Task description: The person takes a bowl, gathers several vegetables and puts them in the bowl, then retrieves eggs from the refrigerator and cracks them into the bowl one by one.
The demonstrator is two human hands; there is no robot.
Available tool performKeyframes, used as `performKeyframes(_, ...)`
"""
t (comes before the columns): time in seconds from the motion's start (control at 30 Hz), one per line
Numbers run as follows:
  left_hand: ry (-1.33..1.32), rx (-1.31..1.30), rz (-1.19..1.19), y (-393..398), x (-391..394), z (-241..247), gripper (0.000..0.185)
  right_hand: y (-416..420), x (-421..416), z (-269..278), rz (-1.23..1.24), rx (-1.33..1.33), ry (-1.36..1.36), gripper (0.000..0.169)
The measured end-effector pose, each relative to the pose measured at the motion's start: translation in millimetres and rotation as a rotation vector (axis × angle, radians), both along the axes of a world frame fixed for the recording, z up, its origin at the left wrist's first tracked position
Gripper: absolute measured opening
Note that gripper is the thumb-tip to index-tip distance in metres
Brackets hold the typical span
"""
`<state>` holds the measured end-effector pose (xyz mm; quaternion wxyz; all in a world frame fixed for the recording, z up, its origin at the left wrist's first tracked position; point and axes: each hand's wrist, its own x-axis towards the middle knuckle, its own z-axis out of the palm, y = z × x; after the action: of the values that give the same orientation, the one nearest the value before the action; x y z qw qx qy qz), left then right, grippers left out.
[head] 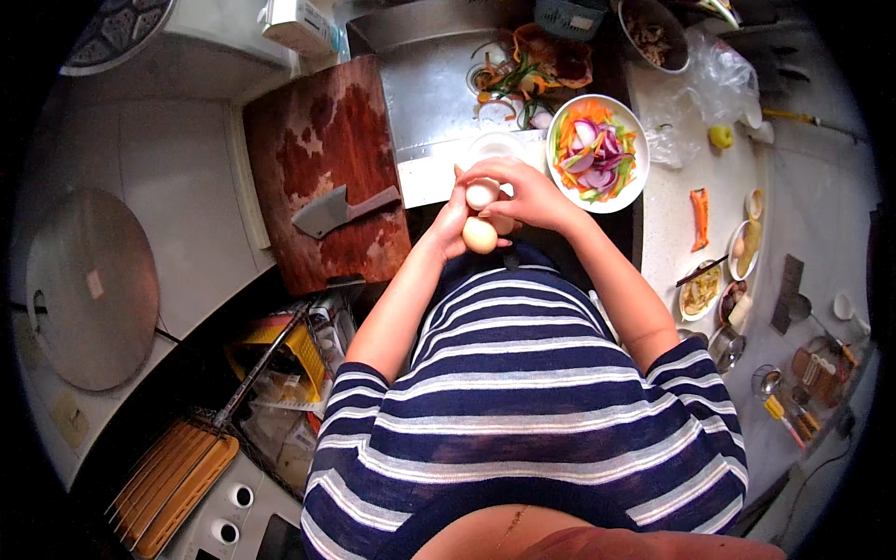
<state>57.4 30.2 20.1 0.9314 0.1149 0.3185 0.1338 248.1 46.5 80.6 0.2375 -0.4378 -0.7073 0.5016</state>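
Observation:
My left hand [451,222] is held out in front of my striped shirt with several eggs in it: a tan egg [479,235], a paler egg [482,194] and part of another between the hands. From the right, my right hand [521,192] reaches over them, its fingers around the paler egg. A clear round bowl [497,145] sits just beyond my fingers on the white sink edge. Beside it on the right stands a white bowl [640,183] of sliced red onion, carrot and green strips. To the left, a cleaver [329,213] lies on a wet wooden cutting board [273,168].
The metal sink [427,91] holds vegetable peelings [525,77]. On the right counter are an orange peeler [700,219], a green fruit [719,137], plastic bags [724,77] and a dish of food with chopsticks [700,290]. A metal bowl [654,35] stands at the back.

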Motion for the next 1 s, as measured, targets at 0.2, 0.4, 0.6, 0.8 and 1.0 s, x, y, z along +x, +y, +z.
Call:
performKeyframes(0.2,-0.006,0.033,0.095,-0.8,-10.8,-2.4,0.084,-3.5,4.7,-36.0,-0.609,-0.215,0.309,0.039)
performKeyframes(0.4,0.236,0.222,0.011,-2.0,-27.5,-16.9,0.044,-9.9,50.8,-70.6,-0.994,-0.196,0.251,0.04)
performKeyframes(0.6,0.283,0.198,-0.009,3.4,-26.7,-27.0,0.044,-27.0,26.3,-81.4,-0.889,0.056,-0.215,0.041)
performKeyframes(0.8,0.285,0.222,0.059,11.9,-30.9,-28.7,0.047,-10.1,9.6,-88.7,-0.856,-0.022,-0.022,0.041)
performKeyframes(1.0,0.344,0.265,0.092,20.0,-48.3,-25.9,0.05,5.8,25.7,-115.6,-0.931,-0.022,0.104,0.042)
